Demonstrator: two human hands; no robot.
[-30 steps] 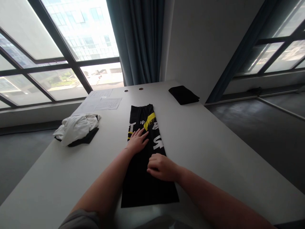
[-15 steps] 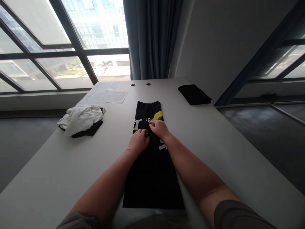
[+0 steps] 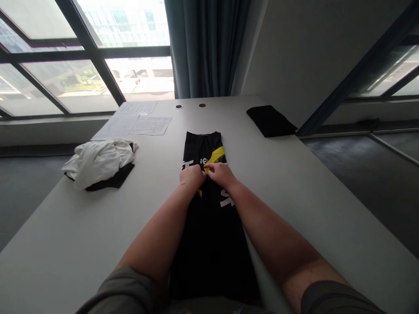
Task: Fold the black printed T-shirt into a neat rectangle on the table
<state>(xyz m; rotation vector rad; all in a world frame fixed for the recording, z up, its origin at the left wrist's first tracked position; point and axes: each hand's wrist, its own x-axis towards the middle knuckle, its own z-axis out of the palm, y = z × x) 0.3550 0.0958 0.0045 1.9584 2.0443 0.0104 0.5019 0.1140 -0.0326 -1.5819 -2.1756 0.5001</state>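
A black garment (image 3: pixel 212 248) with white lettering and a yellow print lies flat in a long narrow strip, running from the table's front edge toward the window. Whether it is a shirt or trousers, I cannot tell. My left hand (image 3: pixel 192 175) is closed on the fabric near the middle of the strip, thumb and fingers pinched together. Right beside it, my right hand (image 3: pixel 221 175) pinches the cloth at the yellow stripe. The two hands' fingertips nearly meet just below a small white logo.
On the left of the white table (image 3: pixel 114 235) sits a crumpled white cloth (image 3: pixel 101 157) over a black cloth (image 3: pixel 113 179). Printed papers (image 3: pixel 150 125) lie at the back left. A folded black cloth (image 3: pixel 271 121) rests at the back right, near the wall. A blue curtain (image 3: pixel 206 48) hangs behind.
My left hand has moved up and right to meet my right hand, and its fingers have closed on the fabric. The view has shifted slightly.
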